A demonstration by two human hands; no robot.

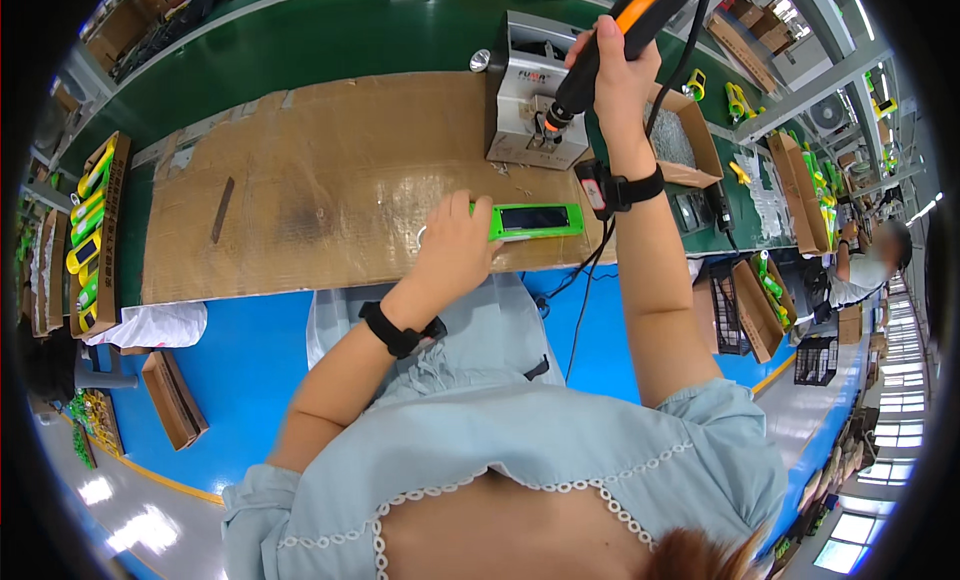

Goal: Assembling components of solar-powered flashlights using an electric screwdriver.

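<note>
My right hand (622, 80) is wrapped round a black electric screwdriver (632, 30) with an orange stripe. Its tip points down at the front of a grey metal box, which looks like a screw feeder (530, 110); I cannot tell whether the two touch. Lower down, my left hand (458, 238) grips the left end of a bright green, long device (540, 221) with a dark rectangular panel facing up. The device lies on a cardboard sheet (330, 170) covering the bench. My left fingers hide its left end, where a pale ring partly shows.
Right of the feeder stands an open carton (690, 140) of small metal pieces. A box of green and yellow devices (95, 230) sits at the left edge, another carton (800, 195) at the right. Dark cables hang near my right arm. A person (868, 265) is at far right.
</note>
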